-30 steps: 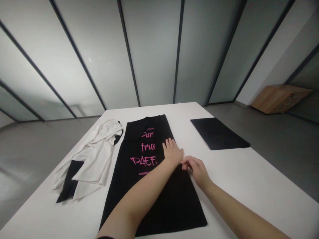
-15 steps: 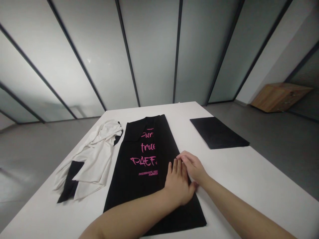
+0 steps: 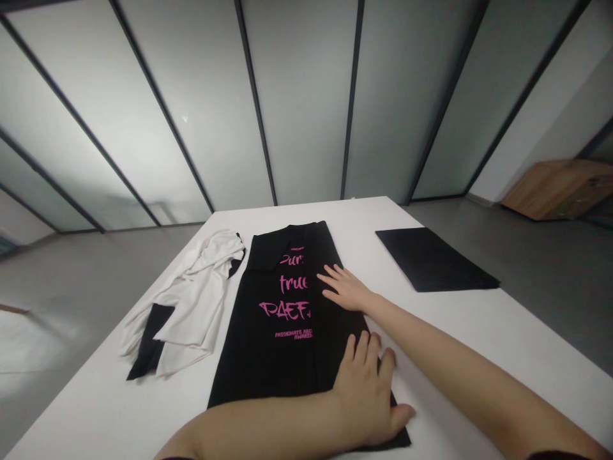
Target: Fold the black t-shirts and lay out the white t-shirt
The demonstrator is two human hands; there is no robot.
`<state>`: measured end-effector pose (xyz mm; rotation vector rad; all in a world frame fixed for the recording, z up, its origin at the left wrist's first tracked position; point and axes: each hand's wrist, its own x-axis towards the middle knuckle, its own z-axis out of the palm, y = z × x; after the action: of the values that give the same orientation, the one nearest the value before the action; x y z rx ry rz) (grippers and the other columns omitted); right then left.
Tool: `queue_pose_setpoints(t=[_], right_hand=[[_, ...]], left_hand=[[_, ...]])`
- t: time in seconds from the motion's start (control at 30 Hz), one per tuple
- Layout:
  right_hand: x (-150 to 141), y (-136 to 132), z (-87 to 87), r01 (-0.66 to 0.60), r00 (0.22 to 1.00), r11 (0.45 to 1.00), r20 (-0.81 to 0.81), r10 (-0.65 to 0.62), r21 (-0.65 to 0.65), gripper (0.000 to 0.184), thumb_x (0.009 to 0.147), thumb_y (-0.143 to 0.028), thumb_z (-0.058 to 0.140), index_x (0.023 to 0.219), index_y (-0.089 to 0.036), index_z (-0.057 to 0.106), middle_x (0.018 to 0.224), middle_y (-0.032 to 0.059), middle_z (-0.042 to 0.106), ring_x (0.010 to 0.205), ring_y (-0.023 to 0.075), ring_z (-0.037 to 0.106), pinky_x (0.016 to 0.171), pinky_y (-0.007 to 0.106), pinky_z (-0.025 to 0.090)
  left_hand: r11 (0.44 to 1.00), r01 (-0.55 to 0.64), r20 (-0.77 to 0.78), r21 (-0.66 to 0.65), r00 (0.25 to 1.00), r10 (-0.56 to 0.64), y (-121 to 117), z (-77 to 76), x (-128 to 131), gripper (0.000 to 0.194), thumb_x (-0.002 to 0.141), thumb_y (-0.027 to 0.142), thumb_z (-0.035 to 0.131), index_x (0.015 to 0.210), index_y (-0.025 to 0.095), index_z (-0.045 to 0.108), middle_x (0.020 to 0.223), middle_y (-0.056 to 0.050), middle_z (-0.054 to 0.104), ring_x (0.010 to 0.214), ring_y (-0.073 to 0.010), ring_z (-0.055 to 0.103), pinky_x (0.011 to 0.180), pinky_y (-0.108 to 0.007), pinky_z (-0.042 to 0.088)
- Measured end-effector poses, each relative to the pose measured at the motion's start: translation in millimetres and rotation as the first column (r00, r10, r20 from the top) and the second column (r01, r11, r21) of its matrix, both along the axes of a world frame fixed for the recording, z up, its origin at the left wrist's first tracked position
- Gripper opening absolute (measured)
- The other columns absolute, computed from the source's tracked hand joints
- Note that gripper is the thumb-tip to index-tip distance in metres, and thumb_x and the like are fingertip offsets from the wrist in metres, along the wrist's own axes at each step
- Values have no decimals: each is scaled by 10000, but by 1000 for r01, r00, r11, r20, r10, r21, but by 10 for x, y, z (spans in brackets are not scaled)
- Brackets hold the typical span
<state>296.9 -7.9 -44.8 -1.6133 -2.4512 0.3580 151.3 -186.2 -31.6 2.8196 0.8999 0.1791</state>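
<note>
A black T-shirt (image 3: 265, 358) with pink lettering lies flat in front of me, its right side folded inward over part of the print. On the folded strip, beside the lettering, my right hand (image 3: 347, 289) rests palm down with its fingers spread. Lower down, my left hand (image 3: 366, 390) reaches across to the shirt's right edge. Its fingers are apart on the black cloth and its thumb points right, over the white table. Neither hand grips anything. My left forearm hides part of the shirt's lower end.
A loose heap of white and black cloth (image 3: 201, 287) lies left of the shirt on the white table (image 3: 479, 370). A flat black rectangular piece (image 3: 435, 259) lies at the right. Beyond the table stand frosted glass panels (image 3: 306, 96) and a wooden cabinet (image 3: 550, 188).
My hands were close together at the shirt's right edge. Now my right hand has moved up and left onto the folded strip, fingers spread, and my left hand has slid down the edge.
</note>
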Motion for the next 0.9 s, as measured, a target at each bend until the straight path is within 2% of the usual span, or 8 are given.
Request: queue_pose_setpoints(t=[0.13,0.27,0.4,0.47,0.53,0.73,0.83,0.9], right_hand=[[43,217,19,40,999,999,34,-40,9,649,1074,-577,460,1673,-330,428,1787,66,215,1642,379,214,1321,591,188],[67,232,3,44,999,999,14,-45,25,635,1077,-572,447,1667,-339,437,1788,50,213,1645,365,212,1326,590,170],[73,193,-27,48,999,998,10,-48,34,631,1080,-565,433,1669,-340,434,1789,46,213,1647,366,206,1327,586,163],[72,182,-29,48,999,998,16,-48,40,632,1083,-559,423,1671,-328,432,1788,57,219,1646,368,207,1325,581,170],[71,177,-27,45,999,998,20,-46,44,634,1083,-553,422,1668,-310,441,1786,72,228,1644,373,212,1320,575,184],[70,161,-19,48,999,997,-2,-48,61,612,1071,-527,451,1644,-314,482,1776,67,282,1631,365,263,1311,569,203],[39,151,46,62,998,996,6,-62,65,597,1044,-504,506,1596,-281,546,1739,101,369,1590,370,342,1288,555,257],[-7,146,125,74,997,996,29,-76,56,551,1025,-500,536,1514,-263,628,1652,136,482,1488,376,471,1232,536,346]], left_hand=[[998,20,-116,-65,993,-27,10,11,43,968,863,927,458,1285,96,720,1232,-248,703,1153,-398,628,1027,-558,479],[970,183,-282,-160,933,-222,-34,-49,88,875,920,881,409,1043,111,806,938,-222,733,866,-354,691,688,-441,515],[934,323,-275,-155,894,-355,-118,-103,77,526,1042,550,482,937,162,820,886,-178,755,770,-328,727,583,-412,514],[905,396,-255,-154,869,-423,-125,-87,58,350,1037,338,529,935,167,817,895,-146,773,782,-308,746,580,-400,529],[882,441,-243,-167,849,-470,-96,-40,39,299,1018,225,530,946,154,811,931,-134,791,832,-302,767,579,-389,542],[892,385,-251,-236,863,-439,80,124,-1,458,1047,446,461,905,170,797,905,-130,807,793,-298,789,587,-374,568],[853,440,-226,-280,834,-504,111,152,-28,483,1037,489,444,897,187,795,880,-120,806,769,-295,783,570,-364,555],[804,485,-204,-345,797,-569,97,179,-51,471,1032,494,449,896,203,794,853,-104,802,737,-284,772,556,-352,538]])
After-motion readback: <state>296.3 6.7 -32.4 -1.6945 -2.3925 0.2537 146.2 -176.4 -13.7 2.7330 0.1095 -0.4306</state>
